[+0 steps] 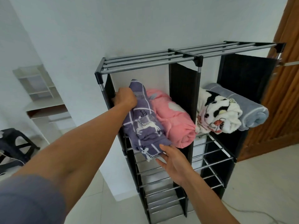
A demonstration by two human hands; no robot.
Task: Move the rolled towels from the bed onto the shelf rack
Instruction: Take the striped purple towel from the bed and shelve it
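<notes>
Contact was confirmed on both ends of the purple rolled towel with white deer and grid print [143, 120]. My left hand [125, 98] was curled over its far end, fingers closed around the fabric beside the black side panel [108, 92]; I could not see the fingertips themselves, which were hidden behind the roll. My right hand [174, 160] lay open, palm up and fingers spread, touching the near end from below, where that end overhung the front rail. It gripped nothing; I judged it was there to prop the loose tail and stop the roll unwinding.

The purple towel sat in the upper left compartment of the black-framed shelf rack with grey metal bars [182, 57], lying front to back and pressed against the pink rolled towel [172, 118] on its right. I judged the two-handed hold served to push the roll deeper and square it with its neighbour.

In the upper right compartment, past the black fabric divider [183, 88], I noted a white rolled towel with black patches [215, 113] touching a grey-blue rolled towel with pale stripes [242, 107]. Lower tiers were bare rails.

Four rolls were on the rack. The bed was out of view, so I could not say whether any remained. The overhanging end was the risk: it could slip off the rail.
</notes>
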